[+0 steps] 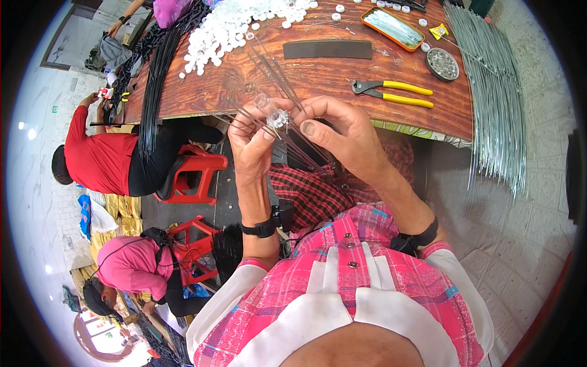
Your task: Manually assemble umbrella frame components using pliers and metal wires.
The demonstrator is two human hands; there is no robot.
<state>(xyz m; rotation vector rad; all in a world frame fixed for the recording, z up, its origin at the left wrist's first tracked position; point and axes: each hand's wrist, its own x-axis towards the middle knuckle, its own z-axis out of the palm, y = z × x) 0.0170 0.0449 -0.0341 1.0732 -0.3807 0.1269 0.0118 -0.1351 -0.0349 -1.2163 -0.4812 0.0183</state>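
Observation:
Above my lap, at the table's near edge, my left hand [249,147] is closed around a clear plastic piece [264,104] with a cluster of small shiny parts at its end. Several thin dark rods [310,156] fan out from that cluster, some passing between my left fingers and others hanging toward my lap. My right hand [350,131] sits just to the right, thumb and fingers pinching a thin dark rod beside the cluster. The exact joint between rod and cluster is too small to make out.
The wooden table [257,79] carries a pile of white round caps [229,30], a dark strip [327,49], yellow-handled nippers [397,92], an orange tray [391,29] and a tin of metal bits [442,65]. Silvery rods [495,98] overhang its right. Two people sit leftward near red stools [199,174].

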